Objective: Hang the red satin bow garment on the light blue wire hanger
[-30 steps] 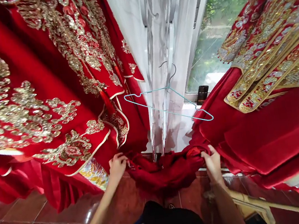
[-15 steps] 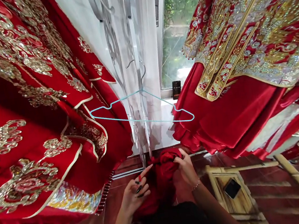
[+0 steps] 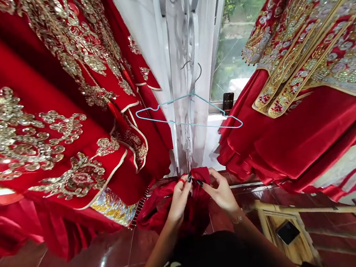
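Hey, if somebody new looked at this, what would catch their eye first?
Probably the red garment with gold beadwork filling the left side, and the red garment with gold and silver embroidery on the right. Between them, near the middle, a pale blue hanger stands out. Below it, the left hand and right hand are close together at bunched dark red cloth.

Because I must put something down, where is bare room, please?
Bare floor tiles show lower left, between the red skirt and the left forearm. The wooden seat has some bare wood beside the black phone. Crowded: around left hand and right hand, with bunched red cloth.
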`<state>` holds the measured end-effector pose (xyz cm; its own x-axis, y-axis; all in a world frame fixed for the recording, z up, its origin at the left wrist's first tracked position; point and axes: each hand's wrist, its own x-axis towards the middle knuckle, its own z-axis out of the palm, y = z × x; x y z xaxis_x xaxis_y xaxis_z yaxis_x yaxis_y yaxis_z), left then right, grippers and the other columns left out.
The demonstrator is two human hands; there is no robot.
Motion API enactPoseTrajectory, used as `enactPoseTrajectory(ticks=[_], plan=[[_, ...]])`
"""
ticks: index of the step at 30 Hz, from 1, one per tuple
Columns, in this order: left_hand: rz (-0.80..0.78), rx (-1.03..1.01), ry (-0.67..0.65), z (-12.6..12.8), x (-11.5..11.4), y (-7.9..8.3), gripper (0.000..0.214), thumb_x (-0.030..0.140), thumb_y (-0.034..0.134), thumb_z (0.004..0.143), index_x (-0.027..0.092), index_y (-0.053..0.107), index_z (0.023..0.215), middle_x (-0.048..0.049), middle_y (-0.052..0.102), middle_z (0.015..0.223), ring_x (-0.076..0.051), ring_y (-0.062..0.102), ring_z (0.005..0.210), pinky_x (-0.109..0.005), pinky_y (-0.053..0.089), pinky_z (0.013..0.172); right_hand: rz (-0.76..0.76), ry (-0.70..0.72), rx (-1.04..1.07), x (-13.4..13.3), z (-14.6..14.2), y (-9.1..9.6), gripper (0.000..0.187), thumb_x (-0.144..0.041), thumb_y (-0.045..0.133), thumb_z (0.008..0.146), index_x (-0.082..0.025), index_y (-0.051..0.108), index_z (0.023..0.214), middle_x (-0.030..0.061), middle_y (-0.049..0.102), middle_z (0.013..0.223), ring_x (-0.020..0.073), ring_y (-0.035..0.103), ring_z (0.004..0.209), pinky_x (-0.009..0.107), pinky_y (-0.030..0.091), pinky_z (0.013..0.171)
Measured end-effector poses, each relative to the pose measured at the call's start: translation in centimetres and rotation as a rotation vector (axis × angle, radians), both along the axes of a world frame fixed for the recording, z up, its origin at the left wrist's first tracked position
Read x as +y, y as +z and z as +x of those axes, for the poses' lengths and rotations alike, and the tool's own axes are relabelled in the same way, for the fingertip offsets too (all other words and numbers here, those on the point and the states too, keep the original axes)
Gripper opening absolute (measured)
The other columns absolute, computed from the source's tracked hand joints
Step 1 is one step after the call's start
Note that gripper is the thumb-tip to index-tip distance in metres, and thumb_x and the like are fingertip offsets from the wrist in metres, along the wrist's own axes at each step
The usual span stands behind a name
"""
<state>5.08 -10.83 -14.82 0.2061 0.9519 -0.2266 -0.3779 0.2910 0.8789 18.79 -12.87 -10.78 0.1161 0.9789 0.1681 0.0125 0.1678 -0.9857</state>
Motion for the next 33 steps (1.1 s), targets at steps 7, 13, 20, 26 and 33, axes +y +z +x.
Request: enactPoseTrajectory(ticks=[7, 13, 20, 26, 33], plan=[[0.004, -0.108, 0.05, 0.1, -0.4, 0.1, 0.044, 0.051, 0.091, 0.062, 0.017, 0.066, 0.074, -0.0005, 0.061, 0.075, -0.014, 0.055, 0.074, -0.025, 0.044, 0.076, 0.076, 0.027, -0.13, -0.3, -0.6, -1.5, 0.008, -0.024, 0.066, 0.079, -0.022, 0.071, 0.086, 0.0031, 0.068, 0.089, 0.0202, 0.064, 0.087, 0.03, 0.052, 0.082], [-0.039, -0.237, 0.193, 0.2, -0.8, -1.1, 0.04, 0.043, 0.093, 0.061, 0.019, 0.064, 0.074, 0.003, 0.062, 0.073, -0.011, 0.058, 0.071, -0.021, 0.048, 0.072, 0.059, 0.002, -0.093, -0.4, -2.1, -2.6, 0.012, -0.024, 0.066, 0.08, -0.021, 0.072, 0.09, 0.0049, 0.069, 0.096, 0.0207, 0.066, 0.095, 0.03, 0.053, 0.084], [-0.321, -0.303, 0.206, -4.1, -0.7, -0.6, 0.036, 0.016, 0.086, 0.065, 0.018, 0.052, 0.077, 0.005, 0.063, 0.064, -0.007, 0.055, 0.048, -0.019, 0.051, 0.055, -0.104, -0.251, -0.079, 0.9, 3.3, -6.4, 0.019, -0.029, 0.058, 0.075, -0.019, 0.062, 0.09, 0.0041, 0.069, 0.088, 0.0221, 0.065, 0.086, 0.037, 0.053, 0.084], [-0.414, -0.198, 0.11, -3.2, -1.1, -0.3, 0.022, 0.015, 0.076, 0.075, 0.014, 0.06, 0.091, -0.007, 0.077, 0.092, -0.006, 0.057, 0.046, -0.019, 0.052, 0.052, 0.05, -0.329, -0.526, -0.6, 2.7, -7.3, 0.029, -0.022, 0.057, 0.077, -0.022, 0.067, 0.104, 0.0124, 0.063, 0.123, 0.0315, 0.055, 0.123, 0.055, 0.036, 0.113], [-0.209, -0.065, 0.008, -3.1, -2.3, -0.6, 0.049, 0.038, 0.084, 0.068, 0.014, 0.067, 0.107, -0.0118, 0.078, 0.107, -0.018, 0.074, 0.073, -0.026, 0.057, 0.072, -0.141, 0.508, -0.386, -0.4, -0.9, -7.6, 0.022, -0.018, 0.054, 0.081, -0.021, 0.07, 0.095, 0.0068, 0.073, 0.111, 0.024, 0.064, 0.108, 0.043, 0.048, 0.103]])
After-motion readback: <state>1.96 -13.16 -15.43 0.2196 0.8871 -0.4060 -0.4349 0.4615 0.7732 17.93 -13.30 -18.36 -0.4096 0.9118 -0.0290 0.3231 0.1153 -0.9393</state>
